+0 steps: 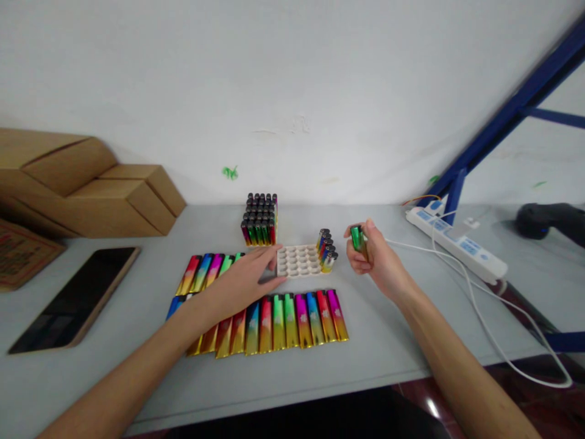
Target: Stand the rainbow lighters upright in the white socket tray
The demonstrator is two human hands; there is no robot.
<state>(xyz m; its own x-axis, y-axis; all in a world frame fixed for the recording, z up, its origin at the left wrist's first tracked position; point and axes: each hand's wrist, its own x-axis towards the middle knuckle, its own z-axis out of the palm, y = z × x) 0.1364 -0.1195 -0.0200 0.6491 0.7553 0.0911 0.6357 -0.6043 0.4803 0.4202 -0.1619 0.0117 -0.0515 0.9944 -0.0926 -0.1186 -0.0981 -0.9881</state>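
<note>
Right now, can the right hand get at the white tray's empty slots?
Probably yes: right hand, holding a green lighter, hovers beside the tray; only its standing lighters intervene.

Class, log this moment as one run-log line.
left hand: open, at white tray | right hand: holding green lighter | lying lighters: two rows

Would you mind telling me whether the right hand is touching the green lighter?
Touching. The head view shows the right hand with its thumb and fingers closed around the green lighter, with no gap between them.
</note>
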